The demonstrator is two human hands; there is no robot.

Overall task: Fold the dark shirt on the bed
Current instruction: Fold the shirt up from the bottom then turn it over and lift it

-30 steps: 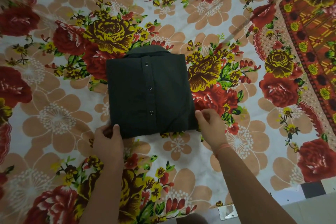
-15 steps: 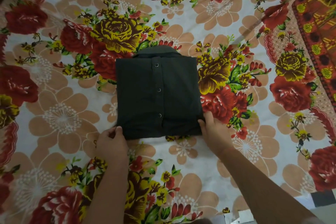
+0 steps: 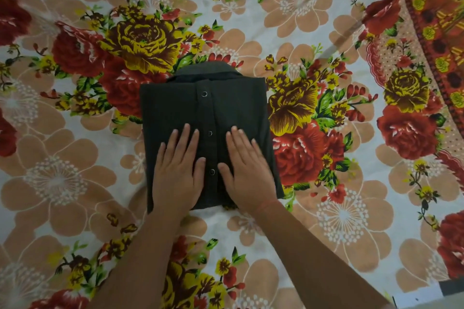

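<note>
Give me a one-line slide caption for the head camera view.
Both hands, left and right, press flat on the folded dark shirt on a floral bedsheet.

The light is soft and even, not very bright. Small faint shadows sit under the arms on the bedsheet (image 3: 75,183). Nothing shines or glares. The middle looks sharp. The corners look a bit blurry and bent, and the flowers stretch near the edges.
</note>
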